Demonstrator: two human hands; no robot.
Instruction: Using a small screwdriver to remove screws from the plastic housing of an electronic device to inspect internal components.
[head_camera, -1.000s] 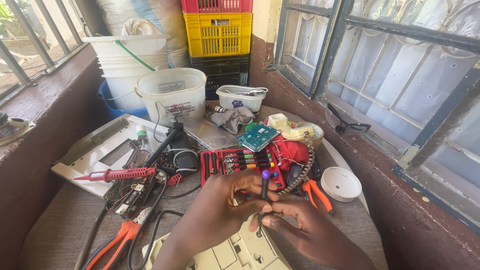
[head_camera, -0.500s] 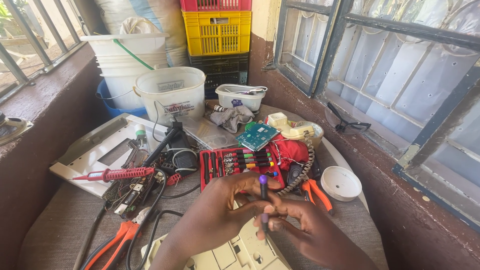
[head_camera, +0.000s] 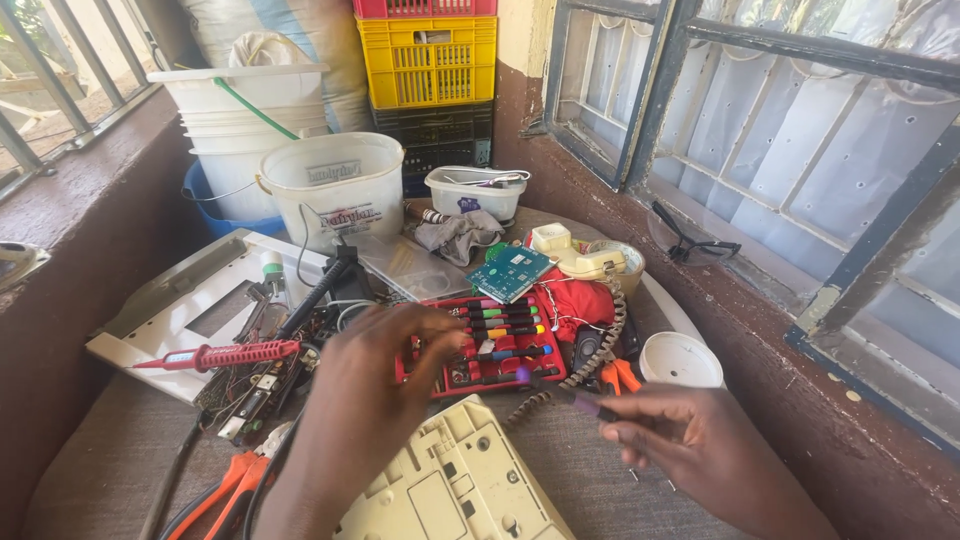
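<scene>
My right hand (head_camera: 690, 440) holds a small purple-handled screwdriver (head_camera: 560, 390), its tip pointing left over the table. My left hand (head_camera: 385, 370) hovers with fingers spread over the left part of a red case of coloured screwdrivers (head_camera: 500, 340), holding nothing. A cream plastic housing (head_camera: 455, 490) with screw holes lies face down just below both hands. A coiled cord (head_camera: 590, 350) runs between the case and the housing.
A red soldering iron (head_camera: 225, 355) and orange pliers (head_camera: 225, 485) lie at left by loose wiring. A green circuit board (head_camera: 510, 272), cream telephone handset (head_camera: 580, 258), white cup (head_camera: 680, 360), white buckets (head_camera: 335, 185) and stacked crates (head_camera: 428, 60) stand behind. Barred windows flank the table.
My hands have drawn apart: the right hand took the purple screwdriver to the right and lower, while the left hand opened and moved left over the red case.
</scene>
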